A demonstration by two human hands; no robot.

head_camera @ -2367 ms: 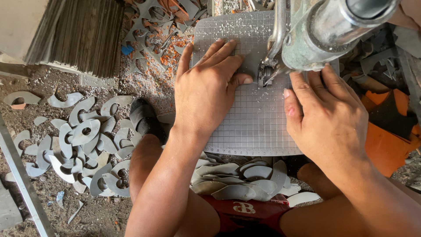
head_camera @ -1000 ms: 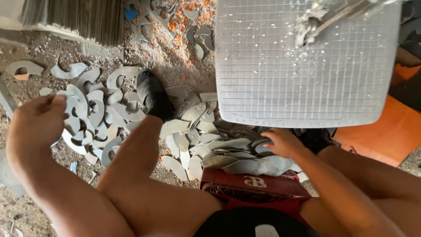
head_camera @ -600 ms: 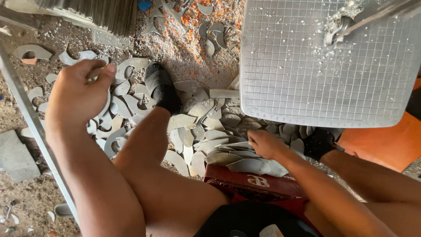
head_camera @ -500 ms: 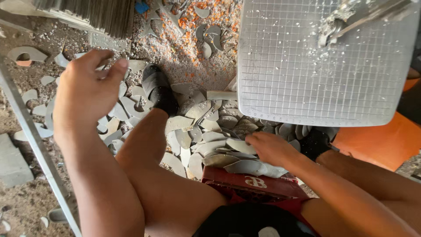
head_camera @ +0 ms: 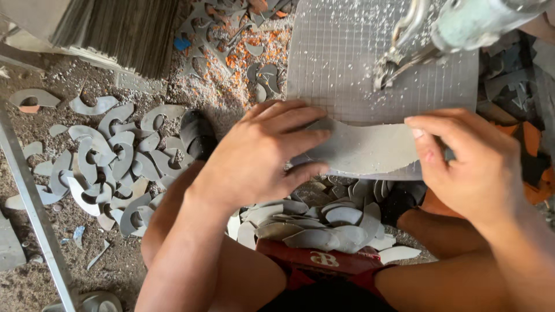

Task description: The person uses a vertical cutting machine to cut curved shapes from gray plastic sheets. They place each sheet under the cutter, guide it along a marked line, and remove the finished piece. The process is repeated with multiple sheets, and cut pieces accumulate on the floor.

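Note:
I hold a flat grey curved blank between both hands at the near edge of a gridded metal work plate. My left hand grips its left end, fingers over the top. My right hand pinches its right end. A machine head with a cutting tip hangs over the plate just beyond the blank, with white chips scattered around it.
A heap of uncut grey blanks lies between my knees on a red box. Cut C-shaped pieces are piled on the dusty floor at left. A metal bar runs along the far left. Orange surface at right.
My left hand came back from the pile of cut pieces at left. My right hand lifted a blank from the heap. Both now hold it at the plate's edge.

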